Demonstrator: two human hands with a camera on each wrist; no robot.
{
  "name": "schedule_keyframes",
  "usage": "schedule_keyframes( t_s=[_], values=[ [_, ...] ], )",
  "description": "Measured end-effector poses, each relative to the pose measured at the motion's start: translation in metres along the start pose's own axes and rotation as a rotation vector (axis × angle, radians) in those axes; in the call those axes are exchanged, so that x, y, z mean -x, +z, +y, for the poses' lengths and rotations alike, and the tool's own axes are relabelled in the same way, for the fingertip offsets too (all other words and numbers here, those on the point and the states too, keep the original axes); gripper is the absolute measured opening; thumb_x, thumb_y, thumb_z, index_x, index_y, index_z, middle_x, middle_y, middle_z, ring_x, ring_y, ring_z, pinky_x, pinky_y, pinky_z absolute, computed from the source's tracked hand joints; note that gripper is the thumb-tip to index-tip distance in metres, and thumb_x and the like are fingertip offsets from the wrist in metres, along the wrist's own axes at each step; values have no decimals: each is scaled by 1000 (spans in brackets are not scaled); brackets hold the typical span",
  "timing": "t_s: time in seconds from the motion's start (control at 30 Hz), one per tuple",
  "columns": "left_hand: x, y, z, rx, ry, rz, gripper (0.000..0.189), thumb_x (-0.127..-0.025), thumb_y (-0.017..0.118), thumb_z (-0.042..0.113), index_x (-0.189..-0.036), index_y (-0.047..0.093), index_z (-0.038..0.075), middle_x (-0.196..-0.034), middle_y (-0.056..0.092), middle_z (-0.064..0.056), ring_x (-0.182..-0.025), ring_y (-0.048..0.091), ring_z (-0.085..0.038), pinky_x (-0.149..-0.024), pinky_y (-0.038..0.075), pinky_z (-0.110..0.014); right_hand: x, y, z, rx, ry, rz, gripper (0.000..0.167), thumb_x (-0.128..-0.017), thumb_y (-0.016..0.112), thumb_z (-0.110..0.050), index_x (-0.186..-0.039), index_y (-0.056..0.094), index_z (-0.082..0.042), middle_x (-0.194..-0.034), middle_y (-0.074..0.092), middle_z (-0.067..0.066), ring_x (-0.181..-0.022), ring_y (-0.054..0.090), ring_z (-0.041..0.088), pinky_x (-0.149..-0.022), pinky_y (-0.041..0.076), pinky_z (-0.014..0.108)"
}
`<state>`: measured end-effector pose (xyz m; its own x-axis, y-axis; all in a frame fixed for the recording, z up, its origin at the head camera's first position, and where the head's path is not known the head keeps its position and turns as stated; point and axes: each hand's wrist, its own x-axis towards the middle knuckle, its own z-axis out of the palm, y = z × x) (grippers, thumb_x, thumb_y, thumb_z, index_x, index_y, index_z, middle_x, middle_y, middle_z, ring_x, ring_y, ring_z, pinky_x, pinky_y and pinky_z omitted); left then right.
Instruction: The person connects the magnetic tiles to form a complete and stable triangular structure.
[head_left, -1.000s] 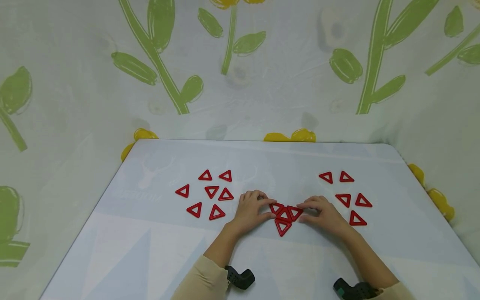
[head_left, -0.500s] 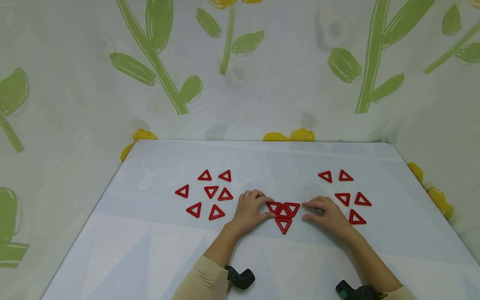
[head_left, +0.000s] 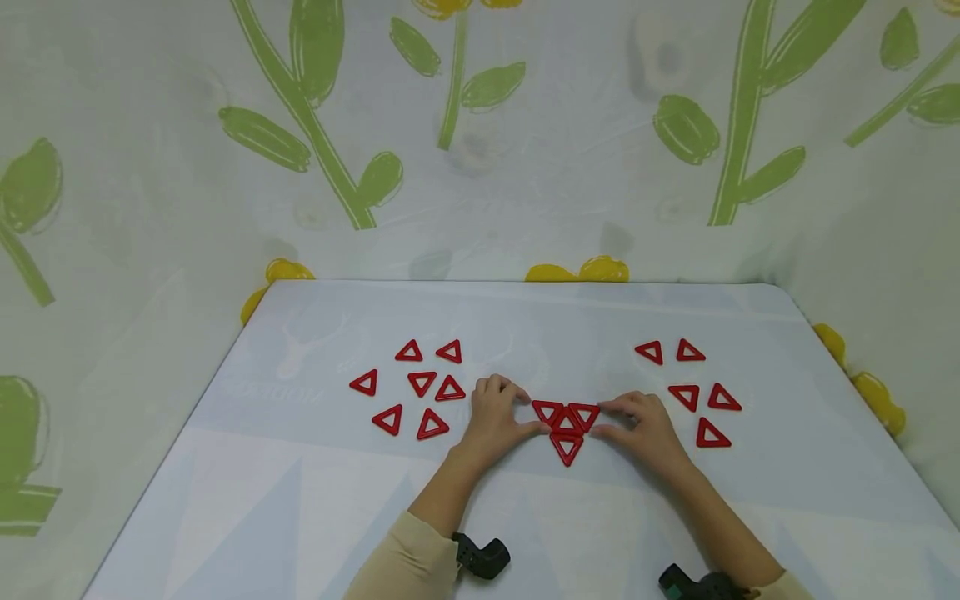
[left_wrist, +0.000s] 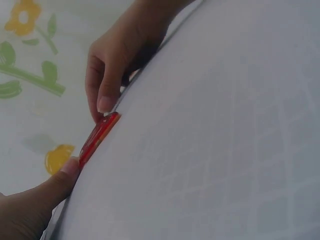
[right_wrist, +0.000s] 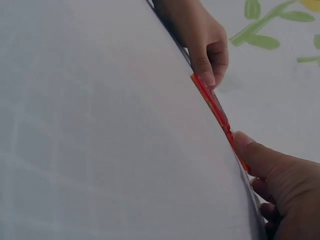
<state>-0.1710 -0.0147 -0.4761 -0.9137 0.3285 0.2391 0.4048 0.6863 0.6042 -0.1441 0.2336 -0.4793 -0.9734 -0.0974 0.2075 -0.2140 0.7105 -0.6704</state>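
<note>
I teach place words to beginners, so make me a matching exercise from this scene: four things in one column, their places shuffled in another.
Things
1. Seven loose red triangles
2. Four clustered red triangles
3. Five loose red triangles
4. Green leaves

Places
A. Between the left hand and the right hand
B. On the backdrop behind the table
C. Toward the right side of the table
D. Toward the left side of the table

Right pairs: 1-D, 2-A, 3-C, 4-B
</note>
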Motion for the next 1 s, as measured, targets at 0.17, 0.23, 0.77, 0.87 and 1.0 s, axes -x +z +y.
schedule_keyframes(
  t_s=[0.17, 0.23, 0.77, 0.87, 1.0],
  values=[
    [1, 1, 1, -11, -6, 5, 42, -72, 80, 39, -100, 61, 14, -101, 48, -3, -100, 40, -19, -88, 34, -38, 4, 10, -1, 40, 8, 81, 40, -68, 85, -23, -104, 72, -9, -99, 61, 6, -95, 47, 19, -75, 41, 39],
    [2, 2, 1, -16, -9, 5, 42, -72, 80, 40, -101, 62, 14, -101, 48, -3, -99, 40, -19, -87, 34, -38, 6, 12, -2, 55, 4, 108, 40, -68, 85, -24, -103, 72, -9, -99, 61, 7, -95, 48, 21, -75, 41, 41],
    [-1, 3, -2, 36, -39, 17, 45, -67, 83, 40, -100, 63, 17, -99, 49, 0, -97, 40, -18, -85, 33, -37, 6, 10, -15, 30, 22, 119, 40, -68, 85, -19, -103, 69, -6, -102, 64, 11, -97, 51, 26, -82, 37, 46],
    [-1, 2, -1, 64, -48, 8, 44, -67, 84, 39, -99, 63, 17, -99, 50, 0, -97, 41, -18, -86, 33, -37, 6, 10, -17, -4, 69, 81, 42, -71, 83, -19, -106, 66, -6, -105, 65, 11, -100, 52, 27, -85, 36, 46],
    [-2, 2, -2, 79, -47, -11, 43, -67, 84, 38, -100, 65, 18, -101, 52, 0, -101, 43, -18, -88, 33, -38, 5, 10, -18, -86, 161, 35, 41, -76, 80, -20, -111, 63, -7, -102, 66, 7, -99, 53, 23, -85, 45, 38]
  ],
)
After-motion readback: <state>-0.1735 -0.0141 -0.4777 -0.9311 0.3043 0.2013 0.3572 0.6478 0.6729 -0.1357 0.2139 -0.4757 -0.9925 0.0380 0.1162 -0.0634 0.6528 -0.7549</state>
